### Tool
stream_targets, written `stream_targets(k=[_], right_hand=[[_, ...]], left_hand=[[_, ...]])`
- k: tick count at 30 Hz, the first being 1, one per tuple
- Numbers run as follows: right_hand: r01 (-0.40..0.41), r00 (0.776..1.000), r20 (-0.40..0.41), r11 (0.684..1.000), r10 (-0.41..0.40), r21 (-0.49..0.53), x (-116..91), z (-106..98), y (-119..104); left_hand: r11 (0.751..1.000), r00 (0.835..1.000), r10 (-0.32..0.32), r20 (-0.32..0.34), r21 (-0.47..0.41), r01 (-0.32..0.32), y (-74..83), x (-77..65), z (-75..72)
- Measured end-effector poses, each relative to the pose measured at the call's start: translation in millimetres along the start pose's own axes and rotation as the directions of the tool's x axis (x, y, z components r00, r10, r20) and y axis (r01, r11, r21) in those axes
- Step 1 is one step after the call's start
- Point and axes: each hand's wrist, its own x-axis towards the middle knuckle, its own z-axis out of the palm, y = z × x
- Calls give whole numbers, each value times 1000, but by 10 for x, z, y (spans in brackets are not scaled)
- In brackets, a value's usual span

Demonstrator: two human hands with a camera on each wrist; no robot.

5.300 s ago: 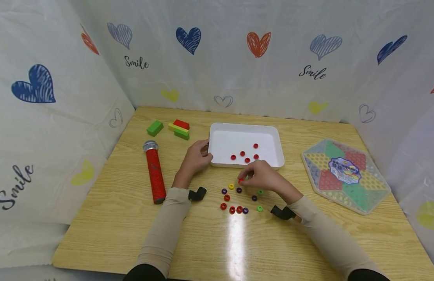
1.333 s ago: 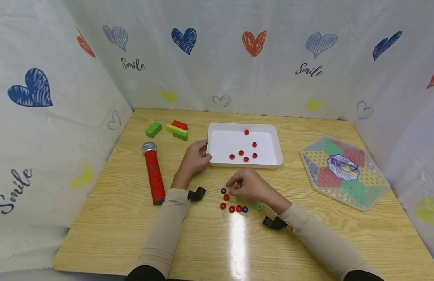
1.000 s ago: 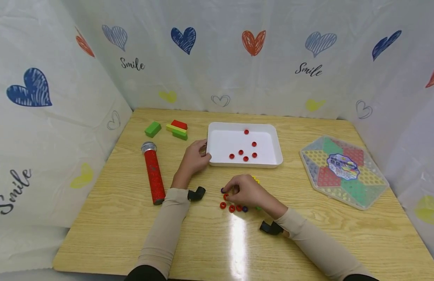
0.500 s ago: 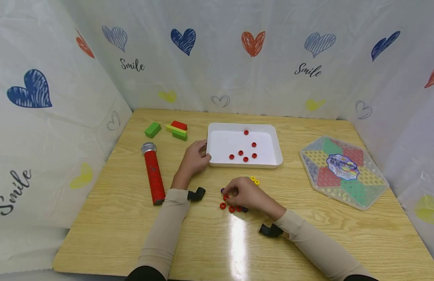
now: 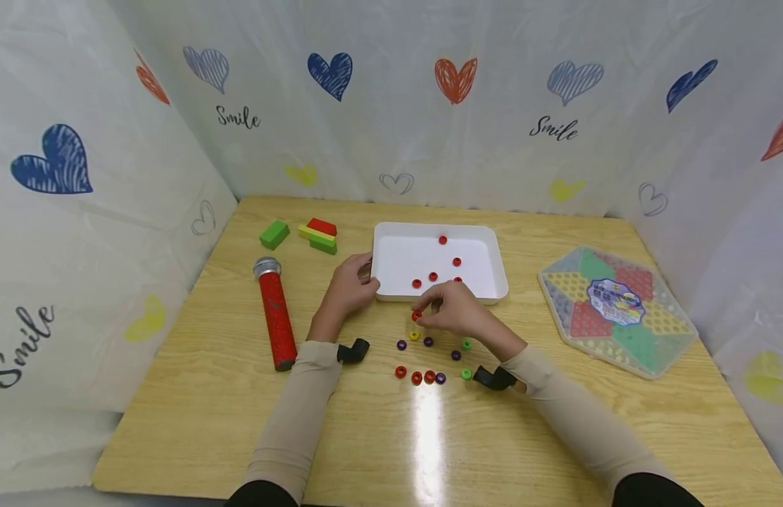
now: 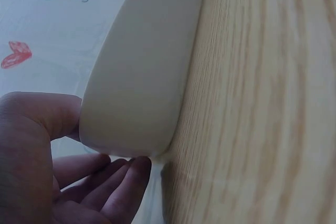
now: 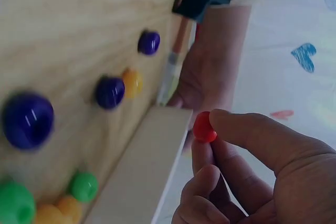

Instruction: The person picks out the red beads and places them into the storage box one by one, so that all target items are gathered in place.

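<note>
My right hand (image 5: 458,310) pinches a red bead (image 7: 203,127) between thumb and fingertips, just in front of the near wall of the white tray (image 5: 439,296). At the tray's left end, my left hand (image 5: 351,285) grips it, thumb by the near corner and fingers curled against the end in the left wrist view. Several red beads (image 5: 443,240) lie inside the tray, one partly covered by the right hand. On the table below sit more red beads (image 5: 401,372), purple beads (image 5: 456,355), green beads (image 5: 466,374) and a yellow bead (image 5: 414,336).
A red microphone (image 5: 277,317) with a silver head lies to the left. Behind it are a green block (image 5: 274,234) and a small pile of red, yellow and green blocks (image 5: 318,236). A hexagonal board-game box (image 5: 613,310) lies at the right.
One more red bead has come to lie in the tray. Since then my right hand has picked a red bead off the table and brought it up toward the tray. The left hand stays put.
</note>
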Motion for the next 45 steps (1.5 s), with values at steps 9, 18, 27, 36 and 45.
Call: stream_targets(k=[9, 18, 27, 36, 45], right_hand=[[-53, 998, -44, 998, 53, -13, 284, -238, 71], [-142, 987, -84, 989, 139, -31, 500, -435, 220], [-218, 973, -86, 975, 214, -39, 700, -489, 389], [-272, 960, -87, 961, 267, -47, 819, -480, 488], [-297, 952, -92, 954, 293, -39, 918, -460, 581]], left_hand=[[1000, 1000, -11, 0, 2, 11, -17, -14, -4], [1000, 1000, -19, 7, 4, 19, -25, -3, 10], [1000, 1000, -28, 5, 9, 28, -10, -10, 13], [999, 999, -36, 1, 22, 36, -20, 0, 23], [999, 999, -32, 1, 25, 32, -23, -2, 21]])
